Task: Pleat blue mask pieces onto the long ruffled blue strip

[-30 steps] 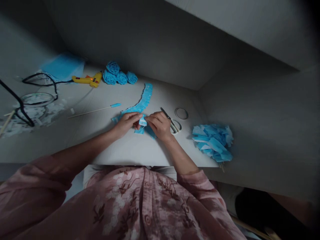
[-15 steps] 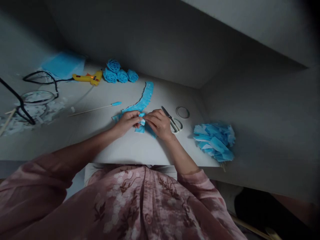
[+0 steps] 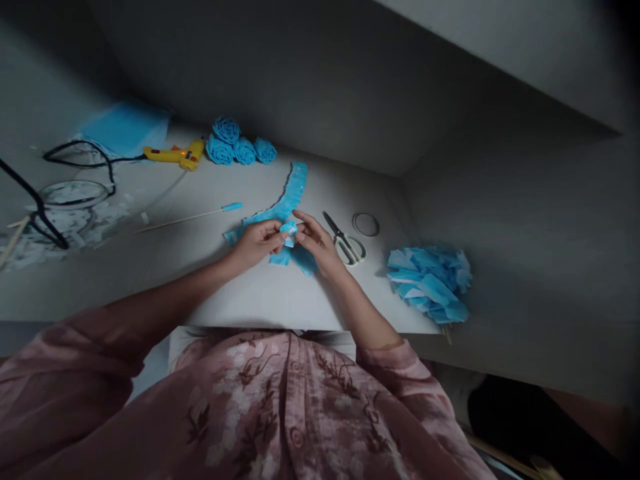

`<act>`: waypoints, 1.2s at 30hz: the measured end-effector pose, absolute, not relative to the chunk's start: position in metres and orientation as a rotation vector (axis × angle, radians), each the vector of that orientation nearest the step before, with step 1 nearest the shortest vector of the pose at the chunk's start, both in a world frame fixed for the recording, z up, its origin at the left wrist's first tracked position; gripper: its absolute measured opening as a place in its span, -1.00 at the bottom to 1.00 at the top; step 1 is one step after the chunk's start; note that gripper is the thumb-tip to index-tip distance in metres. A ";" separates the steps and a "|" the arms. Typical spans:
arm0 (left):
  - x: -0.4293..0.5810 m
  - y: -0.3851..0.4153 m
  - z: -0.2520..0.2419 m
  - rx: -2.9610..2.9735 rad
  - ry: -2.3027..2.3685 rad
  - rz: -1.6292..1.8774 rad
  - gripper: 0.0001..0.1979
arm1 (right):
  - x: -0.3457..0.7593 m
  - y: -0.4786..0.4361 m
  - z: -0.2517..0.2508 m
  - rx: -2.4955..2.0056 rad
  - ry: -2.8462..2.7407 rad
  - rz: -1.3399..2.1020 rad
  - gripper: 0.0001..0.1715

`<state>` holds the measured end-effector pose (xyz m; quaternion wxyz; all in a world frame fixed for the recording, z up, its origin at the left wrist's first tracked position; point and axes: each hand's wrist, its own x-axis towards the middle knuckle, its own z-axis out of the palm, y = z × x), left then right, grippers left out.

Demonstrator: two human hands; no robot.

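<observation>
While the left hand (image 3: 260, 241) pinches a small blue piece (image 3: 289, 231) btwn thumb & fingers, prob. to keep it steady, the right hand (image 3: 319, 245) meets its other side, thumb at the edge, forefinger lifted clear; can't tell if it grips or just touches. Piece is up off the table (image 3: 280, 303), approx. midway along the near edge but set back from it, prob. b/c both forearms reach there easily. It's thin, bent, blue w/ a pale underside.

Under & beyond the hands: flat blue strip (image 3: 296, 187), curving twd the back edge, one side ruffled, fabric-like. Scissors (image 3: 346, 241) w/ pale loop handles lie just R of the right hand, handles twd the near edge, handy for a quick grab, I'd guess; thin ring (image 3: 366, 224) beside them. On the L, slim stick (image 3: 190, 220) w/ blue tip.

Farther out: yellow glue gun (image 3: 189, 157), light on, twd the back edge, prob. parked there so the hot nozzle stays off the work. Next to it, tight crinkled rosettes (image 3: 245, 152), four, bunched. Blue sheets (image 3: 127, 128) at back L, white scraps (image 3: 85, 220) below. Loose, papery blue bunch (image 3: 430, 283) sits at the near R corner, stems past the edge.
</observation>
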<state>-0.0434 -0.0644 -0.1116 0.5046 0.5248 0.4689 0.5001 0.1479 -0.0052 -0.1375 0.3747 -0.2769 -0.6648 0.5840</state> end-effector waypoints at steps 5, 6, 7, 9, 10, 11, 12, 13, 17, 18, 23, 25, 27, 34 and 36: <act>-0.043 -0.064 -0.117 1.357 1.168 1.203 -0.71 | 0.144 -0.006 -0.143 -0.655 -1.741 1.482 -0.19; -0.043 -0.065 -0.117 1.359 1.174 1.202 -0.69 | 0.144 -0.006 -0.145 -0.648 -1.756 1.457 -0.21; -0.043 -0.065 -0.117 1.358 1.171 1.195 -0.68 | 0.144 -0.005 -0.146 -0.646 -1.775 1.429 -0.23; -0.043 -0.067 -0.114 1.351 1.147 1.168 -0.64 | 0.145 -0.004 -0.148 -0.649 -1.812 1.374 -0.24; -0.043 -0.067 -0.113 1.342 1.135 1.152 -0.62 | 0.146 -0.003 -0.149 -0.650 -1.823 1.353 -0.24; -0.043 -0.068 -0.112 1.330 1.130 1.137 -0.61 | 0.147 -0.003 -0.148 -0.651 -1.828 1.339 -0.24; -0.043 -0.068 -0.110 1.313 1.132 1.128 -0.62 | 0.147 -0.003 -0.148 -0.652 -1.828 1.332 -0.23; -0.043 -0.068 -0.110 1.289 1.140 1.129 -0.63 | 0.147 -0.003 -0.147 -0.654 -1.823 1.331 -0.22; -0.045 -0.065 -0.108 1.222 1.194 1.214 -0.64 | 0.148 -0.005 -0.144 -0.677 -1.782 1.375 -0.10; -0.045 -0.065 -0.107 1.225 1.205 1.242 -0.64 | 0.147 -0.005 -0.143 -0.676 -1.774 1.390 -0.06; -0.045 -0.063 -0.108 1.255 1.174 1.258 -0.67 | 0.145 -0.006 -0.143 -0.623 -1.808 1.446 -0.03; -0.045 -0.063 -0.110 1.242 1.151 1.262 -0.68 | 0.144 -0.007 -0.143 -0.611 -1.828 1.460 -0.05; -0.045 -0.063 -0.113 1.219 1.136 1.273 -0.69 | 0.143 -0.007 -0.143 -0.625 -1.837 1.473 -0.04; -0.046 -0.063 -0.110 1.127 1.125 1.306 -0.67 | 0.146 -0.006 -0.142 -0.631 -1.856 1.543 -0.05; -0.047 -0.063 -0.110 1.131 1.122 1.315 -0.66 | 0.147 -0.006 -0.139 -0.628 -1.825 1.573 -0.07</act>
